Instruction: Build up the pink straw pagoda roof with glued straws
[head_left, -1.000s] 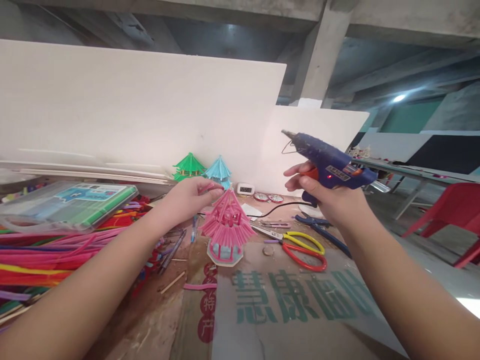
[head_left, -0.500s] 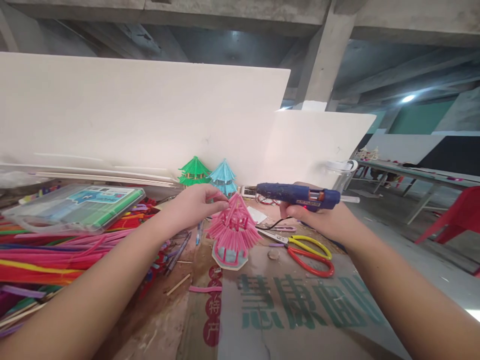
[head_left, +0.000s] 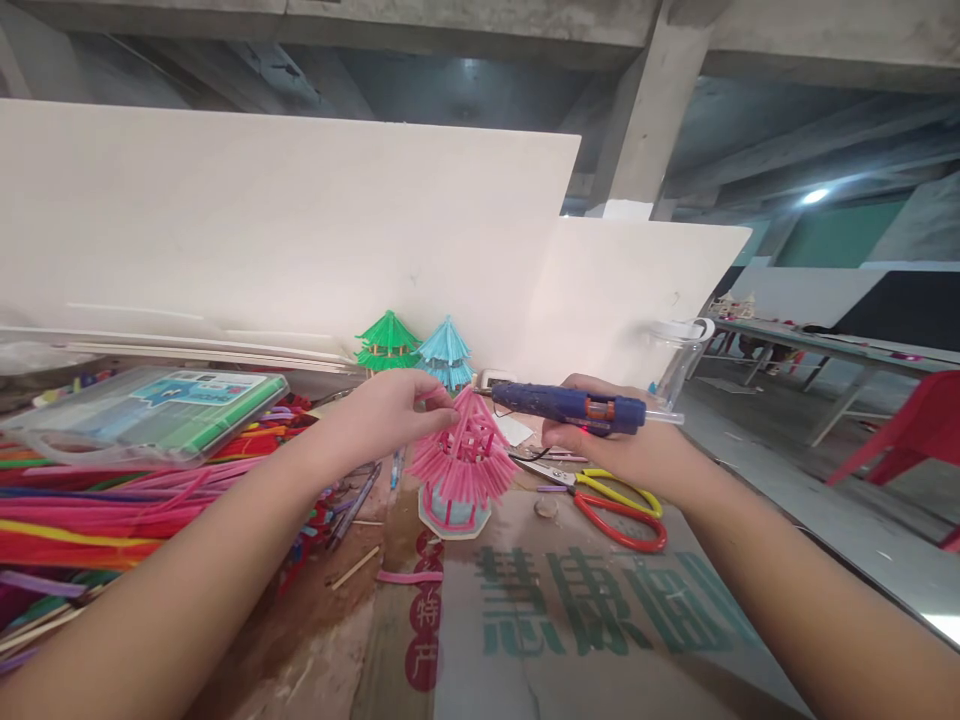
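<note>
Left hand: the left hand [head_left: 384, 410] has its fingertips pinched on the peak of the pink pagoda model [head_left: 459, 458], with the palm turned down.
Right hand: the right hand [head_left: 626, 452] is wrapped around the grip of the glue gun [head_left: 568, 405].
Glue gun: blue and held level, with the nozzle aimed toward the left hand's fingertips. The tip is just beside the model's peak; cannot tell if it touches.
Pink pagoda model: between the 2 hands, upright on its pale base on the cardboard sheet [head_left: 570, 620].
Scissors: the scissors [head_left: 609, 502], with 1 yellow and 1 red handle loop, lie flat just below the right hand.
Behind the left hand: 2 small pagodas stand side by side against the white board [head_left: 285, 230], the green pagoda [head_left: 386, 342] and the blue pagoda [head_left: 447, 352].
Outboard of the left forearm: a heap of pipe cleaners [head_left: 105, 515] in mixed colours. The clear plastic case [head_left: 150, 412] sits beyond it.
Under the left wrist: pens [head_left: 358, 500] and a loose pink strip [head_left: 409, 576].
Far beyond the right arm: a red chair [head_left: 911, 425], well apart.
</note>
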